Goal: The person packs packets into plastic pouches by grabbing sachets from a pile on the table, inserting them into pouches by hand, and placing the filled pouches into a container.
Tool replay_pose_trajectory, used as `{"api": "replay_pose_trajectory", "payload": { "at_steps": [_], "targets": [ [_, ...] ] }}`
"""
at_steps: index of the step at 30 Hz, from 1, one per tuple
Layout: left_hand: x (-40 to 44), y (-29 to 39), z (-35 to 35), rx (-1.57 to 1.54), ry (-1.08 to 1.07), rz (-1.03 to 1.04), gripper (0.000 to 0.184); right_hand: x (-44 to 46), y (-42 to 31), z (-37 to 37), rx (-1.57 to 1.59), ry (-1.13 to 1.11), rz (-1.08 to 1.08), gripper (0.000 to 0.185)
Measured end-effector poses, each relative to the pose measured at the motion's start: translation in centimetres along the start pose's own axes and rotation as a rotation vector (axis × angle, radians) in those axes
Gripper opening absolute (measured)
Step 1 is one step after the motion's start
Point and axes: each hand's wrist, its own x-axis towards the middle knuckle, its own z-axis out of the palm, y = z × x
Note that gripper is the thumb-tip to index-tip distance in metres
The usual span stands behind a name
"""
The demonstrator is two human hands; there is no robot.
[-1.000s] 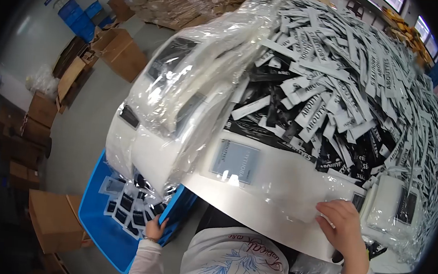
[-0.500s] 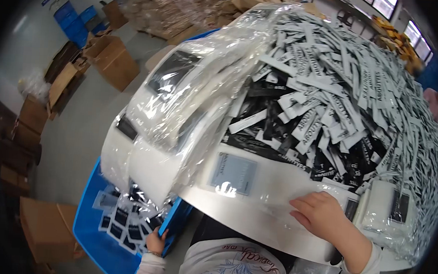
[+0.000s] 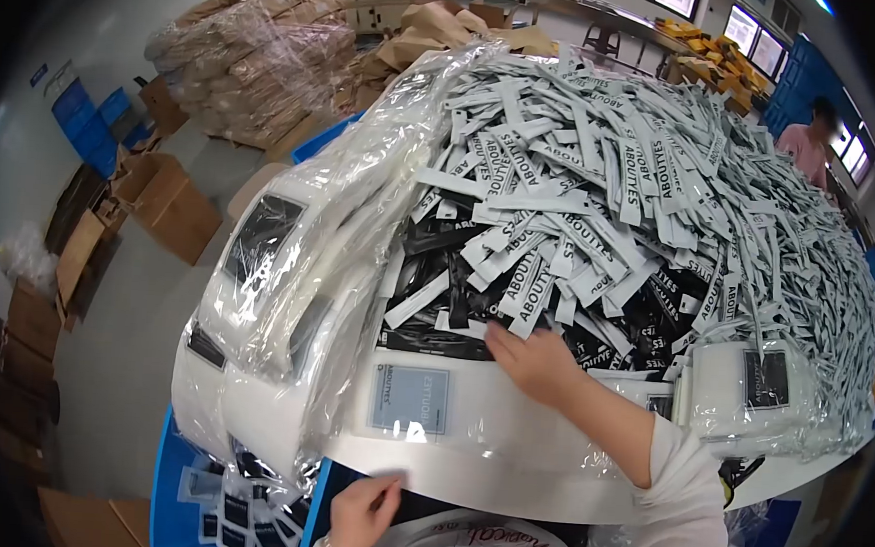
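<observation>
Where packets (image 3: 654, 176) heap a white table (image 3: 505, 486), right hand (image 3: 524, 361) touching, grip unclear, left hand (image 3: 363, 517) curled, carton (image 3: 172, 219) beyond.

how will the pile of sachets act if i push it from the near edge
The pile would probably shift and spill rather than move as one, since the sachets lie loose and crisscrossed. Each looks slim and flat, so likely light. The black sachets shine, so they may be slippery.
</observation>
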Motion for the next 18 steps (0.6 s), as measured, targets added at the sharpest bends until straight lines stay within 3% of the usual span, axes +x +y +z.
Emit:
{"api": "replay_pose_trajectory", "payload": {
  "at_steps": [2,4,6,8,12,13,16,17,18],
  "targets": [
    [4.2,1.1,1.6,-0.019,0.128,0.385,0.008,-0.9,-0.4,-2.0,0.1,0.098,-0.102,0.034],
    [9.1,2.3,2.5,0.028,0.183,0.48,0.011,-2.2,-1.5,-3.9,0.179,0.163,-0.069,0.032],
    [14.1,3.4,4.3,0.094,0.364,0.449,0.012,-3.2,-2.3,-6.1,0.288,0.247,-0.017,0.031],
    [17.6,2.8,6.3,0.25,0.46,0.355,0.012,-4.7,-3.3,-8.2,0.551,0.274,0.185,0.029],
    [19.2,0.8,7.7,0.084,0.277,0.35,0.011,-8.7,-2.4,-11.4,1.357,0.218,0.463,0.023],
    [19.1,1.1,7.4,0.027,0.304,0.382,0.01,-9.9,-2.6,-12.0,1.599,0.176,0.769,0.019],
    [17.1,3.0,5.5,-0.154,0.41,0.378,0.005,-10.7,-3.3,-11.8,1.155,0.217,1.022,0.024],
    [16.0,4.3,4.4,-0.143,0.411,0.31,0.005,-10.5,-3.8,-11.4,1.376,0.446,1.063,0.025],
    [14.8,5.3,3.2,-0.127,0.411,0.241,0.005,-10.3,-4.0,-11.4,1.38,0.53,1.063,0.023]
  ]
}}
